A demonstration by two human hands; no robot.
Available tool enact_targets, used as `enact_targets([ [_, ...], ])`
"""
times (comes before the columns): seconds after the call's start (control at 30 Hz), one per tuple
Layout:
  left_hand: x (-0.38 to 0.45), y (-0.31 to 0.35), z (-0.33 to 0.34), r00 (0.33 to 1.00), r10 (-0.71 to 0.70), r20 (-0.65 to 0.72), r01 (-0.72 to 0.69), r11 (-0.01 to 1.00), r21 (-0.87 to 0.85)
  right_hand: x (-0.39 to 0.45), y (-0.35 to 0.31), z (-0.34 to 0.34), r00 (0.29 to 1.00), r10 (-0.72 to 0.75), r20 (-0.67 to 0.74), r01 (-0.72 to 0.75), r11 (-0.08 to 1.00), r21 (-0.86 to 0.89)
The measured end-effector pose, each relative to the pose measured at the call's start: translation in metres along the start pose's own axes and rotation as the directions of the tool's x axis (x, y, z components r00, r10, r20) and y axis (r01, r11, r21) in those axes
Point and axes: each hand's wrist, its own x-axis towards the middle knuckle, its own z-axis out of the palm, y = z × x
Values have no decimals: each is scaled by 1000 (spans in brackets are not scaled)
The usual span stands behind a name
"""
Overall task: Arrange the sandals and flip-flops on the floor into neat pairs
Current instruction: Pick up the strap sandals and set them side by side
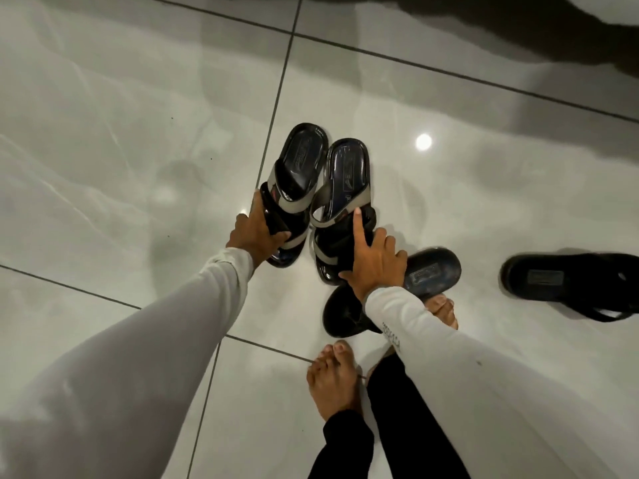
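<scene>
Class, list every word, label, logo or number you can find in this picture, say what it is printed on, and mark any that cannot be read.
Grey-strapped black slide sandal held by the left hand: embossed insole logo, unreadable.
Matching grey-strapped sandal under the right hand: insole logo and small strap mark, too blurred.
Black flip-flop behind the right wrist: rectangular heel label, illegible.
Black flip-flop at the right edge: rectangular heel label, illegible.
White right sleeve: dark cuff lettering, too blurred.

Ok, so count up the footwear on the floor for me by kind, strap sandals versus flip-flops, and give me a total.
Grey-strapped black sandals: 2, the left sandal under the left hand and the right sandal under the right hand
Black flip-flops: 2, the near flip-flop by the bare feet and the far flip-flop at the right edge
Total: 4
</scene>
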Motion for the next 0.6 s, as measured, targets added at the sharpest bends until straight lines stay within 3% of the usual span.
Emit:
enact_targets([
  [0.6, 42, 93, -24, 994, 38, -102, -35, 999, 32, 86, 15, -62, 998, 60, -37, -54, 989, 136],
])
